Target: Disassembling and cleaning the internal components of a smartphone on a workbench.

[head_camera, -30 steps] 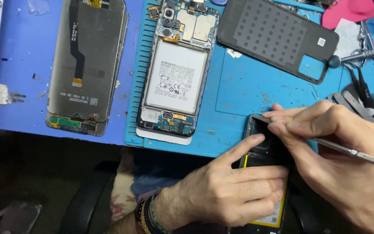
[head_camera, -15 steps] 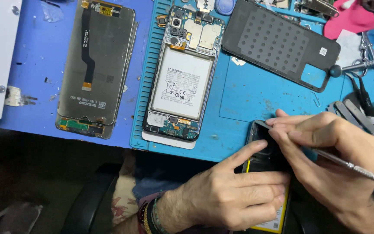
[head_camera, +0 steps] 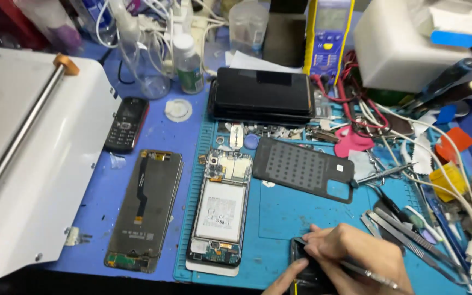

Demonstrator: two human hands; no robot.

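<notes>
At the near edge of the blue work mat (head_camera: pixel 279 216), both hands work on a small dark phone part (head_camera: pixel 308 267) that lies partly over the mat's front rim. The right hand (head_camera: pixel 356 254) is curled closed around a thin metal tool (head_camera: pixel 370 273), its fingertips pressing down on the part's upper end. The left hand (head_camera: pixel 282 281) is mostly cut off by the picture's lower edge; one extended finger rests against the part's left side, and how the rest of that hand is closed cannot be told.

Left of the dark part, an opened smartphone (head_camera: pixel 220 210) lies on the mat with its battery and circuit boards exposed. Left of that phone, off the mat on the blue counter (head_camera: pixel 154 128), lies a detached display panel (head_camera: pixel 146 210) with its ribbon cable showing. Behind the dark part a black back cover (head_camera: pixel 301 169) lies flat. Right of it, tweezers (head_camera: pixel 405 232) and other slim tools lie among white cables. A black keypad phone (head_camera: pixel 127 124) sits beyond the display panel, beside a white machine (head_camera: pixel 23 158).
</notes>
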